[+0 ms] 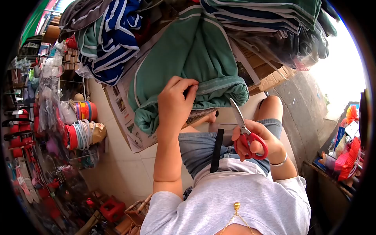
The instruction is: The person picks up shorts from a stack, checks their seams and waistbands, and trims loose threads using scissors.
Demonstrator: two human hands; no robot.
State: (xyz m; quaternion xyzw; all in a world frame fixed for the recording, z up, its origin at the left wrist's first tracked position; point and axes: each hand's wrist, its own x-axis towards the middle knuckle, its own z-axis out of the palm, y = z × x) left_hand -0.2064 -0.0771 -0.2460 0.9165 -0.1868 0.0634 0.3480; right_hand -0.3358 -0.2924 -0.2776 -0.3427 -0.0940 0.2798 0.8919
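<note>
A green garment with white piping lies on the newspaper-covered surface, its near edge rolled and bunched. My left hand is at that edge, thumb and forefinger pinched together on the stitched hem. My right hand grips scissors by their red handles, fingers through the loops. The blades point up and away, their tip close to the rolled right end of the garment. A black strap hangs down over my lap.
Newspaper covers the work surface. Striped blue garments are heaped at the back left, and a folded stack sits at the back right beside plastic bags. Hanging goods fill the left; a cluttered box stands right.
</note>
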